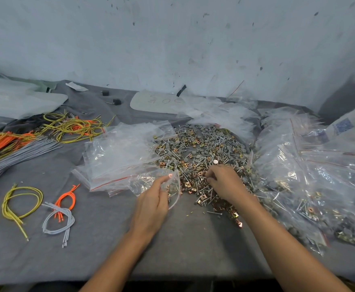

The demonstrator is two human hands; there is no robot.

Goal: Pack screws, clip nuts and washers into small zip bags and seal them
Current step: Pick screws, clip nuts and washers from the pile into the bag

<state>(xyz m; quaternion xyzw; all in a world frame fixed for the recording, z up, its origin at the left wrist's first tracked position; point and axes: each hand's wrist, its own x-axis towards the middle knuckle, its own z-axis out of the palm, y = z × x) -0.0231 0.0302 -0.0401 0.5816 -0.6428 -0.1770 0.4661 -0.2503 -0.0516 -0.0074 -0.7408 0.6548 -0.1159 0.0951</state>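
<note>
Head view: your left grip (151, 205) pinches an open zip bag (149, 182) at 7 o'clock of the hardware pile (204, 148). Your right grip (225, 184) sits curled in that pile, and what it holds I cannot tell. Filled bags (309, 203) lie at 4 o'clock, empty bags (119, 152) at 9, so much packing likely remains.

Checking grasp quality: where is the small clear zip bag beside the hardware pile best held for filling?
Pinch the small clear zip bag by the upper lip of its mouth, coming from the near left, as the left hand does. Its mouth gapes rightward toward the pile of screws, clip nuts and washers, leaving that side free for the right hand.
</note>
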